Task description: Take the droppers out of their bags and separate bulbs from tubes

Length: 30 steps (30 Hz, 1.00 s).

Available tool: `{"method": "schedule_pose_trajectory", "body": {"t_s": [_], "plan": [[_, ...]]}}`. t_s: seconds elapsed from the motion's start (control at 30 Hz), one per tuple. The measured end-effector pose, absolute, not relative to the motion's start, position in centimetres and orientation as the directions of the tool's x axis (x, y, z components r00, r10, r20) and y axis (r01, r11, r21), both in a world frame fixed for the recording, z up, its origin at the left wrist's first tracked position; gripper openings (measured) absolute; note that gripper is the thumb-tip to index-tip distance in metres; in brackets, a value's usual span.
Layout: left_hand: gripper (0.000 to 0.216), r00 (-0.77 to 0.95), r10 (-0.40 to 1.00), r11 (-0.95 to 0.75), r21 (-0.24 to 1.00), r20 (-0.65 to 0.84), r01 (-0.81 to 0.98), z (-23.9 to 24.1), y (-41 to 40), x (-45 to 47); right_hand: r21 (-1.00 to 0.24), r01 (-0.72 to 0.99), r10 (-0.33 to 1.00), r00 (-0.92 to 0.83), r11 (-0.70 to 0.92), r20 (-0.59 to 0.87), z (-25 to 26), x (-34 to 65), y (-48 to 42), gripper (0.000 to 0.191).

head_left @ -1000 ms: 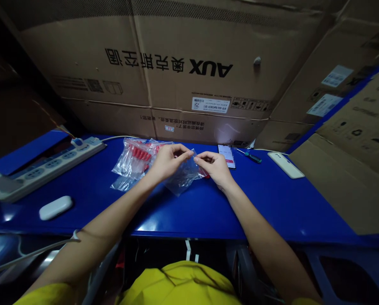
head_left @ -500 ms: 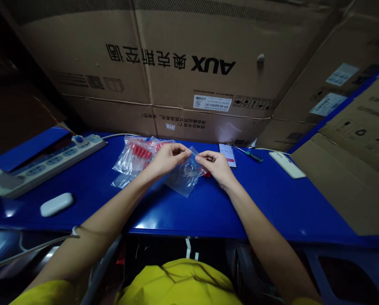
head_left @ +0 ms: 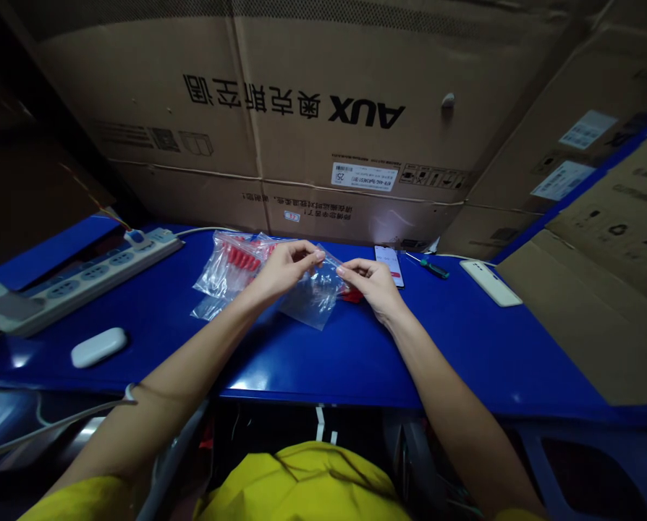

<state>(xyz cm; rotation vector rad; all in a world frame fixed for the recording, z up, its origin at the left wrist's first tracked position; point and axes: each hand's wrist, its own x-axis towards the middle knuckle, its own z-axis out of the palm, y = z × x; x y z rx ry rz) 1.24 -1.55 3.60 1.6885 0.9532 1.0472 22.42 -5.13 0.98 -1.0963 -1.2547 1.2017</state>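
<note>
While it hangs between them, the clear bag (head_left: pixel 313 297) is pinched by left hand (head_left: pixel 283 268) and right hand (head_left: pixel 374 284).

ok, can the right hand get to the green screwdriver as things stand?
Probably yes. The green screwdriver lies on the blue table, just beyond the right hand, with nothing standing between. But that hand and the left hand both pinch the clear bag, so it must let go first.

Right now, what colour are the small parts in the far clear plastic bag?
Red small parts; head view.
</note>
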Motion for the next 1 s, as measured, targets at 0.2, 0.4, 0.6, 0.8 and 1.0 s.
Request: {"method": "schedule_pose_trajectory", "body": {"t_s": [0.2, 0.4, 0.6, 0.8, 1.0], "plan": [[0.032, 0.283, 0.942, -0.227, 0.963, 0.179, 0.145, 3.4, -0.5, 0.2, -0.995, -0.089, 0.999, -0.005, -0.033, -0.033, 0.8, 23.0, -4.7, 0.047], [0.027, 0.294, 0.939, -0.249, 0.941, 0.176, 0.229, 3.2, -0.8, 0.4, -1.0, 0.002, 0.998, -0.049, 0.027, 0.027, 0.6, 22.5, -4.8, 0.049], [0.017, 0.359, 0.867, -0.482, 0.769, 0.347, 0.42, 3.5, -1.1, 0.3, -0.999, 0.026, 0.992, -0.125, 0.037, 0.033, 0.8, 22.8, -5.0, 0.05], [0.038, 0.397, 0.863, -0.449, 0.834, 0.312, 0.321, 4.1, -0.5, -1.0, -0.995, 0.053, 0.982, -0.172, 0.083, 0.073, 1.5, 23.0, -5.2, 0.046], [0.034, 0.574, 0.611, -0.79, 0.467, 0.545, 0.397, 6.4, -1.7, -1.0, -0.962, 0.125, 0.962, -0.157, 0.243, 0.223, 2.0, 21.8, -6.1, 0.034]]}}
